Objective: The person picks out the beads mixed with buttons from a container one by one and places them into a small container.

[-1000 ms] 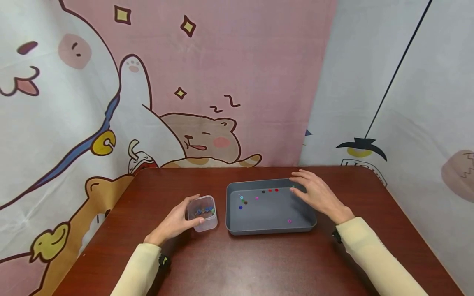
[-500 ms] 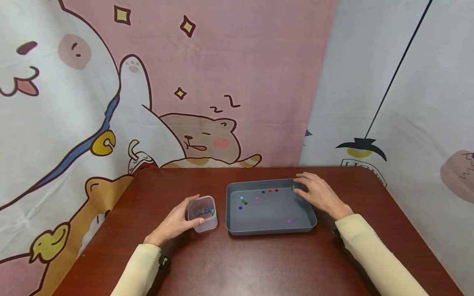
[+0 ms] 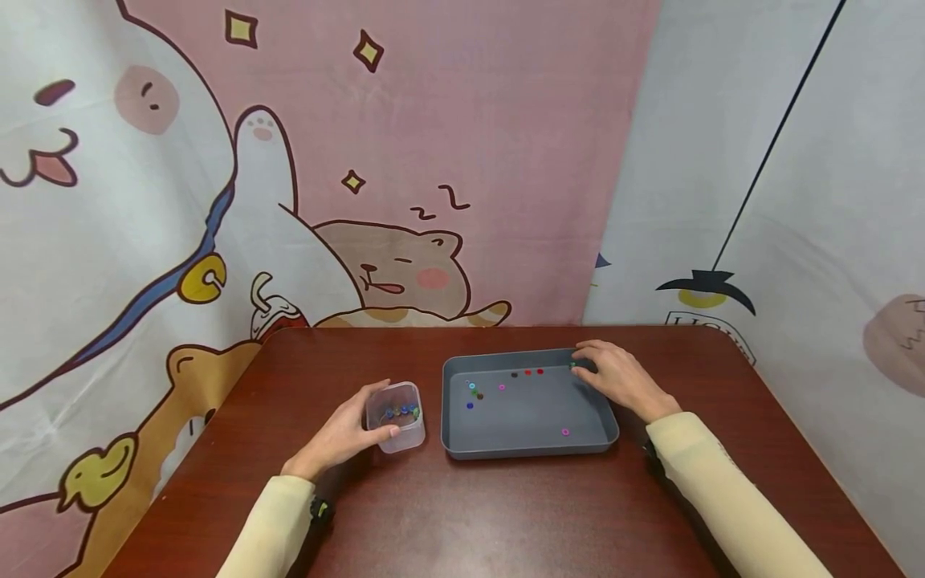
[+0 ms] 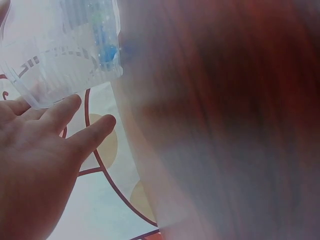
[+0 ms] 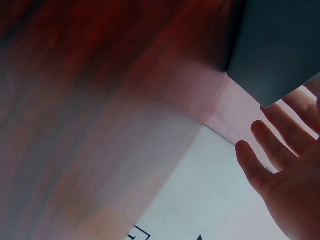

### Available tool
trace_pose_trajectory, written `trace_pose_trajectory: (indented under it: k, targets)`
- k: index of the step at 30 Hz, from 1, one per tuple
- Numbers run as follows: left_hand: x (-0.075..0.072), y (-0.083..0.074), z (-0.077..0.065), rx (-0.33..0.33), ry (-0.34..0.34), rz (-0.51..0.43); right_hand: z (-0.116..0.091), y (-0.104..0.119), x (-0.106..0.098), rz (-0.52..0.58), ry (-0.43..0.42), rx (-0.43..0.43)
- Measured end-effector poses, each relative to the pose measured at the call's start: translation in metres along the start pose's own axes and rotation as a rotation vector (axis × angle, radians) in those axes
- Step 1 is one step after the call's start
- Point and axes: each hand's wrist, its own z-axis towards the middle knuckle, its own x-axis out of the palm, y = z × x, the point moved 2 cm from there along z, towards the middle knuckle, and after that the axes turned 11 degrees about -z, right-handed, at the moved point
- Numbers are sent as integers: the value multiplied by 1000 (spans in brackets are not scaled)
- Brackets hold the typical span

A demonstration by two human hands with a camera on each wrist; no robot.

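Observation:
In the head view, my left hand grips a small clear plastic container left of the tray, thumb on the near side and fingers behind. Several blue and green beads lie inside it. My right hand is over the far right corner of the grey tray, thumb and fingers apart. A small green bead shows close to the thumb tip. The left wrist view has the container above the fingers. Extended fingers show beside the tray's corner in the right wrist view.
Scattered over the tray floor are small beads: red ones, a dark blue one, pink rings and others. Both containers stand on a brown wooden table. A cartoon-printed cloth hangs behind it.
My right hand has shifted slightly right at the tray's far corner, and its thumb and fingers have come nearer each other around the green bead. The left hand and container stay put.

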Motion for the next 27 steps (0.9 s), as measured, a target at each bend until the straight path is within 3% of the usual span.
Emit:
trace_pose_trajectory:
  k: [27]
  targets:
    - [0, 1, 0, -5, 5, -12, 9, -1, 6, -33, 87, 32]
